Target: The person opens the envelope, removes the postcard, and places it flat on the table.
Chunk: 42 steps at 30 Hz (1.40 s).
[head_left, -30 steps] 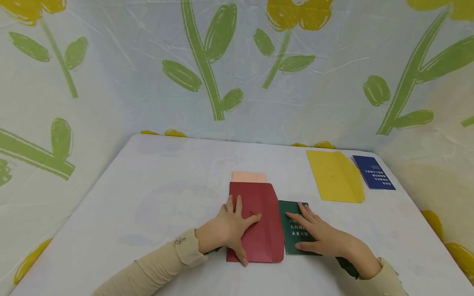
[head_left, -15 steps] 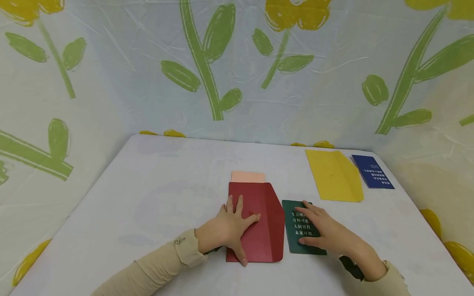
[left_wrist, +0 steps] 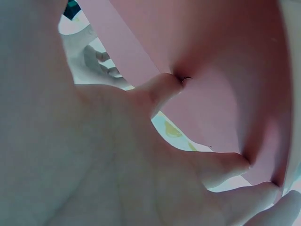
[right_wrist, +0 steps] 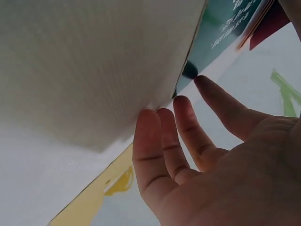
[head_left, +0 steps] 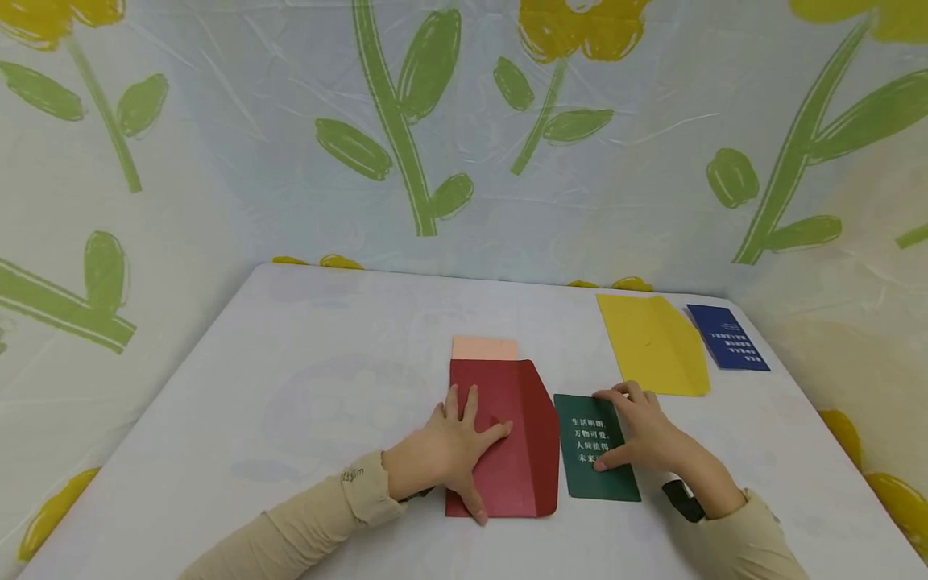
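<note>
My left hand (head_left: 464, 451) presses with spread fingers on a red envelope (head_left: 500, 483) whose flap (head_left: 545, 451) points right. The left wrist view shows its fingertips pushing into the envelope (left_wrist: 211, 108). Just right of the flap lies a dark green card (head_left: 602, 483) with lines of white writing. At that card's right edge is my right hand (head_left: 656, 439). Its thumb reaches over the card's face and its index finger is at the top right corner. From the right wrist, the loosely bent fingers (right_wrist: 188, 122) touch the edge of the green card (right_wrist: 216, 37).
A pale pink card (head_left: 486, 347) shows beyond the red envelope's far edge. At the back right lie a yellow envelope (head_left: 656, 346) and a dark blue card (head_left: 728, 337) beside it. A flower-printed sheet (head_left: 616, 177) stands behind the white table (head_left: 348, 322).
My right hand has slid from the middle of the green card to its right edge, uncovering the writing. The green card moved slightly right and the envelope's flap fully shows. My left hand stays put.
</note>
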Available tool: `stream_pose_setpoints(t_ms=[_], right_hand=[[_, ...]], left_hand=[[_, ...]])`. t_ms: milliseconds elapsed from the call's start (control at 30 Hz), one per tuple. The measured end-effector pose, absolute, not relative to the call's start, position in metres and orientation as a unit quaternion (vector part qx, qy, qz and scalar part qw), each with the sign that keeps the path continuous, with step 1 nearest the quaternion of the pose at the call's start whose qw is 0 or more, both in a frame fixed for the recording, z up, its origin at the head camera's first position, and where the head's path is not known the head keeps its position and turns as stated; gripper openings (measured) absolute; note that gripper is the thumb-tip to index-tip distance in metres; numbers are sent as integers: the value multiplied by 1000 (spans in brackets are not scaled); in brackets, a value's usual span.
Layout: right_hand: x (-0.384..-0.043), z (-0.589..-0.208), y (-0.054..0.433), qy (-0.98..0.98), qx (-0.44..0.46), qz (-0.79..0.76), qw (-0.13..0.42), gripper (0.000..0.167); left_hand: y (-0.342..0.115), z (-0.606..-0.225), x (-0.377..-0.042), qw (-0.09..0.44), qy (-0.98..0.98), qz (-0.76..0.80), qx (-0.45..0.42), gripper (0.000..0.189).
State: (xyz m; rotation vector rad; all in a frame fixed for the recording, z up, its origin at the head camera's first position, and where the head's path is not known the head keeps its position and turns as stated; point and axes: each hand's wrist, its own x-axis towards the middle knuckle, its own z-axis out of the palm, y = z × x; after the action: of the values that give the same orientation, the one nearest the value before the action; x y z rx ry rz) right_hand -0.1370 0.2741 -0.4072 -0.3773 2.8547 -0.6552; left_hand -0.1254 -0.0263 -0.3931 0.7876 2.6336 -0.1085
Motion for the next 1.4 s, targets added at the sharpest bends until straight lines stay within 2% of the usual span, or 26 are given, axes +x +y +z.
stream_pose_setpoints(t_ms=[133,367,867,1133,1233,1400], right_hand=[[-137,-408,280,964,-117,-215,102,98],[-128,-409,297,966,-108,-208,106,99],[-110,-409,345,969,-99,-195,112,98],[-98,-403,350,971,-86,-179,132,97],[-83,-404,342,963,-85,-202,160,92],[-57,-408,327,933,-35,-248,259,94]], left_hand=[[-25,-393,-121,193,939,-31,283,116],[-15,-397,-107,158,936,-59,308,106],[25,-406,-79,101,921,-113,359,103],[31,-412,-70,70,923,-112,362,105],[23,-414,-65,41,921,-116,370,100],[13,-416,-55,20,904,-160,396,84]])
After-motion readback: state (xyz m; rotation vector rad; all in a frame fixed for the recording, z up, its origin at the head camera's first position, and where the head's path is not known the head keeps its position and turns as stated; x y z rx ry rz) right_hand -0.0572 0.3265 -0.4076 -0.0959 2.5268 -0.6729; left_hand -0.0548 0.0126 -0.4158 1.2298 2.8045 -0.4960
